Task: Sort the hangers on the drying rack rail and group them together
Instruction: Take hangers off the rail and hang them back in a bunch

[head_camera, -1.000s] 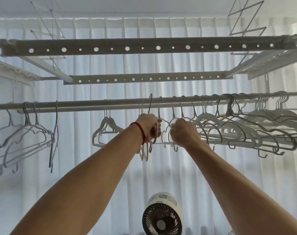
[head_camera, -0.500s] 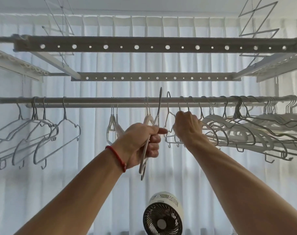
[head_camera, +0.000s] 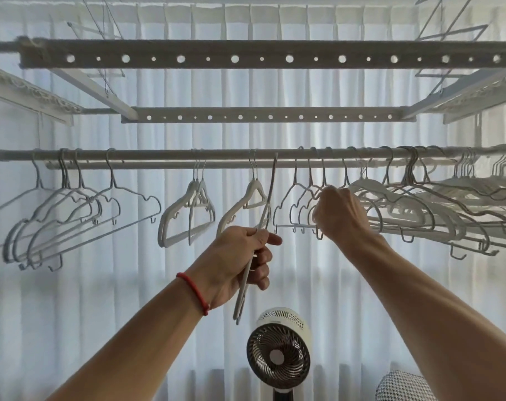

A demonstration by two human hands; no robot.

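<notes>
Head view: left hand [head_camera: 240,261] fingers curl round 1 edge-on hanger [head_camera: 256,241]; right hand [head_camera: 337,212] fingers grip rail-hung wire hangers [head_camera: 295,209].

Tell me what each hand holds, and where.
Left hand grips a thin pale wire hanger by its lower frame. Right hand grips grey wire hangers hanging on the rail, near their shoulders.

We see pale grey hangers [head_camera: 81,209] at nine o'clock, white hangers [head_camera: 188,209] nearer centre, a grey rail [head_camera: 159,154], a red bracelet [head_camera: 192,293], white pleated curtains [head_camera: 275,91], and a white-and-black fan [head_camera: 278,354] at six.
</notes>
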